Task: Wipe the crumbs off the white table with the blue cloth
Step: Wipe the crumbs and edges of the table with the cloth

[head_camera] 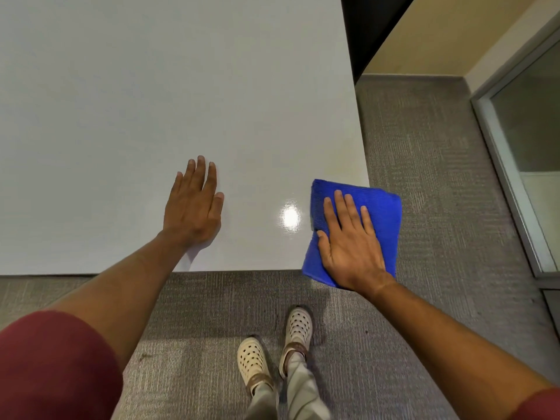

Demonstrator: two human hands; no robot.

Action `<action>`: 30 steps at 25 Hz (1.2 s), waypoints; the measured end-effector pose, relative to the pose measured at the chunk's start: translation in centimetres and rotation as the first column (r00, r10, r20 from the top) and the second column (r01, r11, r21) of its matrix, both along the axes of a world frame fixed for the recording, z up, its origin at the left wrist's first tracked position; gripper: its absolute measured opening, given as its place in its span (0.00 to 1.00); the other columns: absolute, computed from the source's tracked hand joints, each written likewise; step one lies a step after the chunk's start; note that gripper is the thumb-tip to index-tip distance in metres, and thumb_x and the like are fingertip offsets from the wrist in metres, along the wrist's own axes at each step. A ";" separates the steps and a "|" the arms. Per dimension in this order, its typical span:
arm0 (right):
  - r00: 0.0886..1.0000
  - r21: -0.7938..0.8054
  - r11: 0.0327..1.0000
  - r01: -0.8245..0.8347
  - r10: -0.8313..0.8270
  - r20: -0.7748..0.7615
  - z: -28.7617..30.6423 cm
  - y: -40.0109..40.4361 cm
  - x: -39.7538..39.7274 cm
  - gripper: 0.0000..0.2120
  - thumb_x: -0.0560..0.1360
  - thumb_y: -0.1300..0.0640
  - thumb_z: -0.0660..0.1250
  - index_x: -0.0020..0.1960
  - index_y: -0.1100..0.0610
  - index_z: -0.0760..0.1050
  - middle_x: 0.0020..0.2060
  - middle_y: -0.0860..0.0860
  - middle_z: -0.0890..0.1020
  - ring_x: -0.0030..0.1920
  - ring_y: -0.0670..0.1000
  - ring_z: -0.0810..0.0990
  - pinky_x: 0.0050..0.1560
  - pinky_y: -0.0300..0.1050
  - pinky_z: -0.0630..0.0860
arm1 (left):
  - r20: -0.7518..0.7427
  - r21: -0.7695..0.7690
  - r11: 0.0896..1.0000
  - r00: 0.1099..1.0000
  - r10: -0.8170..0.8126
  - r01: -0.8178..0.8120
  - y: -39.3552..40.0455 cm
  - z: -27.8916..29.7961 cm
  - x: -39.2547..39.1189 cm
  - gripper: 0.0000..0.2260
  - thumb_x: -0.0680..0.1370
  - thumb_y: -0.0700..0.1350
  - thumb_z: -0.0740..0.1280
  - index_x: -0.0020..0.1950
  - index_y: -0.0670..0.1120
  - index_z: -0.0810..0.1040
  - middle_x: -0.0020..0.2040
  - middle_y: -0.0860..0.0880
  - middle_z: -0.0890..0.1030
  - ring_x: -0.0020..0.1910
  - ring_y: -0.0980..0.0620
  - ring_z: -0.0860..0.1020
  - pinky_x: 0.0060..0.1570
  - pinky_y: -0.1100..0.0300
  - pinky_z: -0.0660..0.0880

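The white table (151, 101) fills the upper left of the view. A folded blue cloth (383, 213) lies over the table's near right corner and overhangs both edges. My right hand (351, 241) presses flat on the cloth with its fingers spread. Resting palm down on the bare tabletop near the front edge is my left hand (194, 207), holding nothing. I can make out no crumbs on the glossy surface; a light glare (291, 216) shines between my hands.
Grey carpet (424, 177) runs in front of and to the right of the table. My feet in cream perforated shoes (272, 350) stand just before the front edge. A glass panel in a grey frame (515, 165) stands at the far right, by a beige wall.
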State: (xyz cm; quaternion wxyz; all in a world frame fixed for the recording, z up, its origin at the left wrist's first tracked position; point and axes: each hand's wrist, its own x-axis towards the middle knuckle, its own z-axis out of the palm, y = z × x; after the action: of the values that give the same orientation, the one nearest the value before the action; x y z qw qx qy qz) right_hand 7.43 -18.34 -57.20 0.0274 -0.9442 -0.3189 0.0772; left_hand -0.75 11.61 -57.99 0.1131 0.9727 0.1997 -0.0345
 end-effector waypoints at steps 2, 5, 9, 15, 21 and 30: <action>0.999 -0.016 0.999 0.039 -0.039 0.000 0.1 -0.7 0.9 0.32 0.81 0.44 0.44 0.80 0.58 0.47 0.80 0.58 0.48 0.80 0.57 0.45 0.79 0.58 0.44 | 0.007 -0.001 1.000 1.000 -0.017 0.017 -0.1 0.0 0.6 0.28 0.83 0.50 0.49 0.80 0.43 0.46 0.81 0.43 0.45 0.80 0.46 0.42 0.77 0.50 0.41; 0.994 -0.005 0.995 0.103 -0.103 -0.026 0.0 -0.8 2.3 0.31 0.82 0.46 0.45 0.80 0.60 0.46 0.80 0.60 0.47 0.80 0.59 0.44 0.79 0.60 0.47 | 0.005 -0.009 0.999 0.999 -0.035 0.035 -0.2 0.2 1.4 0.28 0.83 0.50 0.49 0.80 0.43 0.46 0.81 0.43 0.45 0.80 0.47 0.42 0.77 0.50 0.41; 0.984 0.020 0.984 0.174 -0.173 -0.049 0.2 0.1 4.0 0.32 0.83 0.47 0.46 0.79 0.64 0.45 0.79 0.64 0.46 0.79 0.62 0.43 0.79 0.57 0.50 | -0.001 -0.017 0.999 0.999 -0.046 0.046 0.1 0.1 2.3 0.28 0.82 0.50 0.49 0.80 0.43 0.45 0.81 0.44 0.44 0.80 0.48 0.42 0.77 0.50 0.41; 0.981 0.058 0.981 0.184 -0.180 -0.067 0.2 1.9 7.7 0.32 0.83 0.47 0.47 0.79 0.64 0.45 0.79 0.64 0.45 0.79 0.63 0.43 0.77 0.54 0.48 | 0.005 -0.006 0.998 0.999 -0.054 0.054 0.3 -0.1 5.0 0.28 0.82 0.51 0.48 0.80 0.44 0.45 0.81 0.45 0.44 0.80 0.49 0.41 0.77 0.51 0.40; 0.989 0.047 0.988 0.148 -0.147 -0.026 0.0 4.0 11.6 0.32 0.83 0.46 0.46 0.79 0.64 0.46 0.79 0.65 0.46 0.79 0.64 0.43 0.79 0.56 0.47 | 0.014 0.000 0.999 0.999 -0.045 0.045 1.2 -0.3 8.3 0.29 0.81 0.52 0.47 0.80 0.44 0.46 0.81 0.45 0.45 0.80 0.49 0.42 0.77 0.52 0.40; 1.000 0.040 0.999 -0.011 0.011 0.004 0.1 5.0 12.5 0.35 0.80 0.37 0.46 0.80 0.57 0.51 0.80 0.59 0.50 0.80 0.59 0.46 0.77 0.64 0.48 | 0.073 0.030 1.000 0.997 0.000 -0.002 1.4 -0.5 10.0 0.29 0.80 0.52 0.49 0.80 0.45 0.50 0.81 0.45 0.50 0.80 0.50 0.46 0.77 0.52 0.44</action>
State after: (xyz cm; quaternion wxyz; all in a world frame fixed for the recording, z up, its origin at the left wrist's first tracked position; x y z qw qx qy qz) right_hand 19.93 -13.36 -57.07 0.0454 -0.9419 -0.3254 0.0690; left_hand 9.20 12.98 -58.45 0.1058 0.9748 0.1965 0.0043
